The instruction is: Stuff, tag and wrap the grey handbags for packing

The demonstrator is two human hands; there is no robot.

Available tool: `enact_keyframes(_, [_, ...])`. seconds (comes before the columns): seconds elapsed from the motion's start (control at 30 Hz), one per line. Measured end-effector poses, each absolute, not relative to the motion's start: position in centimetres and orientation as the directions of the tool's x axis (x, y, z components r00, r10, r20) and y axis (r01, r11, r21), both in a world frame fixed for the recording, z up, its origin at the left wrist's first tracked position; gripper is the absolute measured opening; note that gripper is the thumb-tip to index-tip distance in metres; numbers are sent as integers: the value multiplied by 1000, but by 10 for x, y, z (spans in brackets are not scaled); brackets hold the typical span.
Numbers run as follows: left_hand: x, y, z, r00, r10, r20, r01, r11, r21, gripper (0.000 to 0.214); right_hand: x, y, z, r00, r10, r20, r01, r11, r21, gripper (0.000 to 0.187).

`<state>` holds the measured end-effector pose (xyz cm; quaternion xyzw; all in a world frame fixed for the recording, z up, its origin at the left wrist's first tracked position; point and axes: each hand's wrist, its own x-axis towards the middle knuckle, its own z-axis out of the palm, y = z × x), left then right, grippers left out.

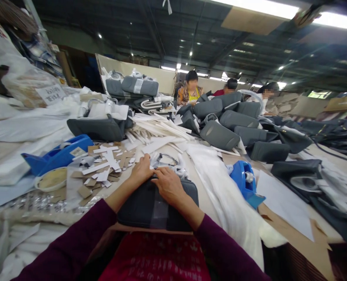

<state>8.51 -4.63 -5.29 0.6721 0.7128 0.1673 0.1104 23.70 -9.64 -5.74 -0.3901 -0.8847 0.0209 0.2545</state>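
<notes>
A dark grey padded bag [150, 208] lies on the table right in front of me, its near edge against my lap. My left hand [141, 170] rests at the bag's far edge, fingers curled over it and closed. My right hand [168, 184] lies on top of the bag beside the left, fingers bent and pressing down on the far edge. What the fingertips pinch there is hidden. Just beyond the hands sits a bundle of clear plastic and white straps [169, 163].
Cardboard and white paper scraps [103, 168] lie to the left, next to a blue tape dispenser [59, 155] and a tape roll [51, 178]. A second blue dispenser [245, 181] and white wrapping [220, 187] are at right. Piled grey bags [226, 125] fill the far table, with three seated people behind.
</notes>
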Motion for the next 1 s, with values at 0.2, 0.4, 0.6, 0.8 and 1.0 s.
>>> enact_keyframes(0.2, [77, -43, -56, -93, 993, 72, 882, 49, 470, 48, 239, -99, -71, -539, 739, 405, 749, 640, -171, 20])
enact_keyframes(0.4, [71, -36, -62, -125, 991, 57, 790, 65, 609, 42, 235, -102, -73, -482, 783, 393, 812, 568, -136, 13])
enact_keyframes(0.6, [69, -34, -68, -164, 983, 82, 724, 63, 687, 40, 235, -101, -73, -478, 781, 403, 837, 543, -60, 18])
enact_keyframes(0.8, [76, -36, -74, -221, 960, 173, 698, 32, 716, 45, 234, -102, -70, -494, 787, 370, 841, 540, -26, 15])
enact_keyframes(1.0, [82, -35, -75, -261, 946, 193, 698, 47, 715, 47, 234, -97, -73, -531, 758, 379, 817, 577, -8, 20])
